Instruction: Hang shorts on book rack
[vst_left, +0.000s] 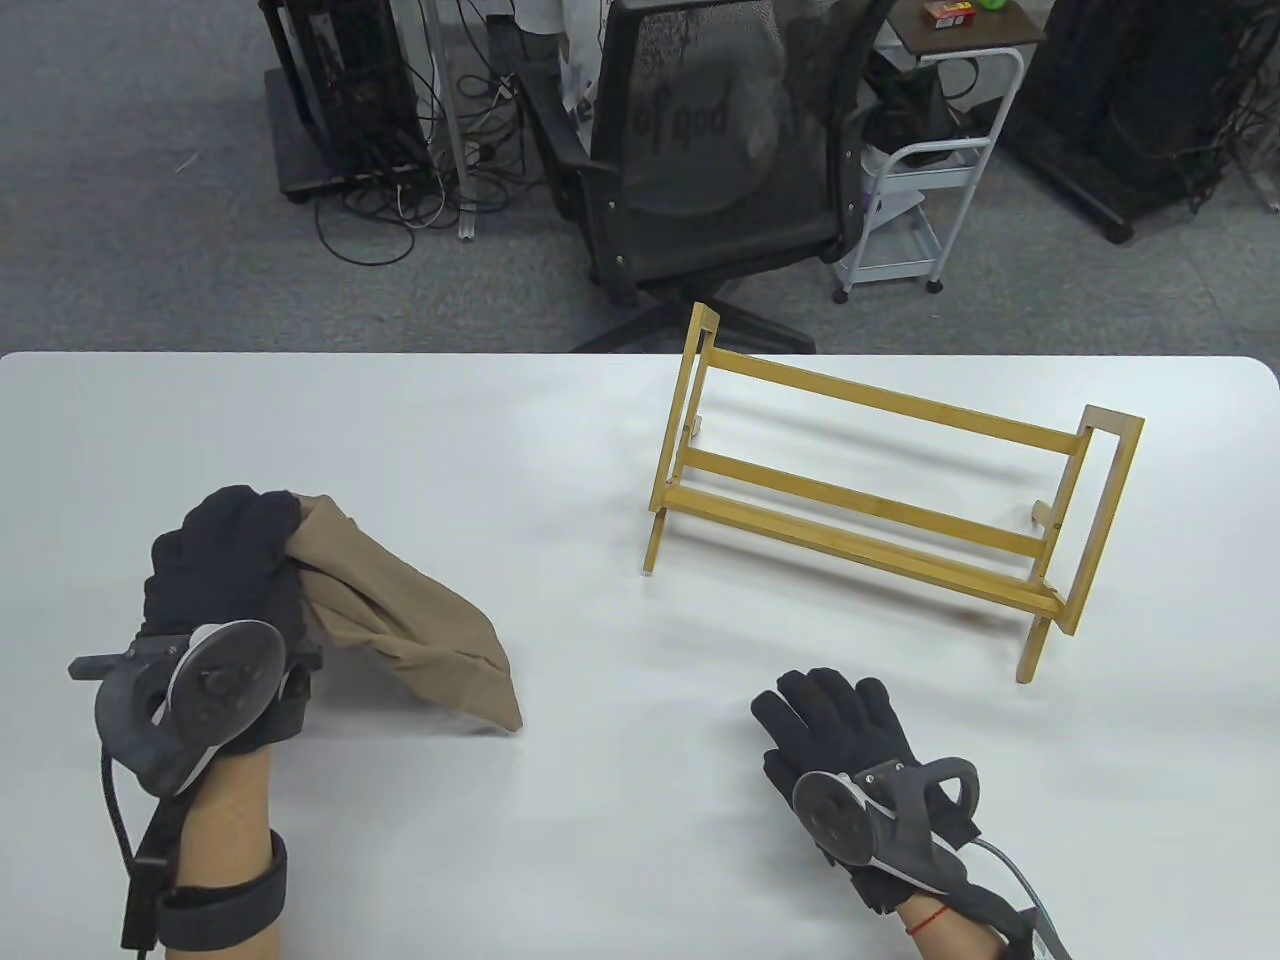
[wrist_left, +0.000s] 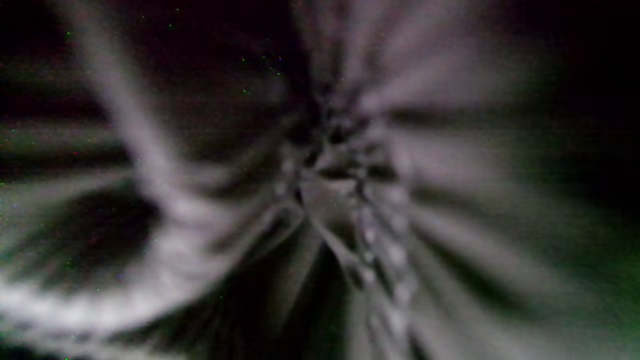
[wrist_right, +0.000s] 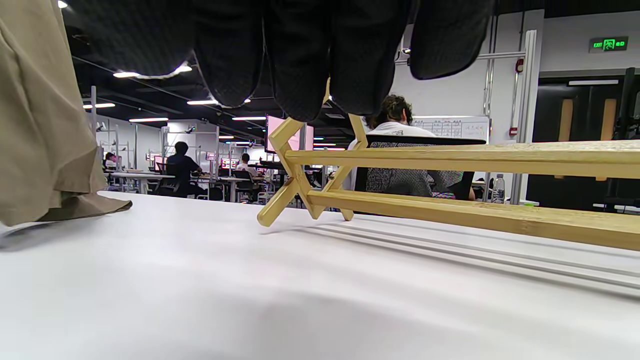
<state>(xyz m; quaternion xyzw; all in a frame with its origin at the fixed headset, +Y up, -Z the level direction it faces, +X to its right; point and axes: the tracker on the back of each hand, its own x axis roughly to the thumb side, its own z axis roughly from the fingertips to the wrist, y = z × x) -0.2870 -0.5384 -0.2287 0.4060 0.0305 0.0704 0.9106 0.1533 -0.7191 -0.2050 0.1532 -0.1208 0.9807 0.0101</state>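
The table view looks down from high above and a little from the near side, so the white table (vst_left: 400, 430) fills the lower part and the floor with a black chair (vst_left: 700, 150) shows past the far edge. The right wrist view sits very low, close to the tabletop, and looks across it toward the far side of the room. Both of these views share the wooden book rack (vst_left: 870, 500) and the tan shorts (vst_left: 400, 600). The left wrist view is pressed so near to something that it shows only dark, blurry gray folds.
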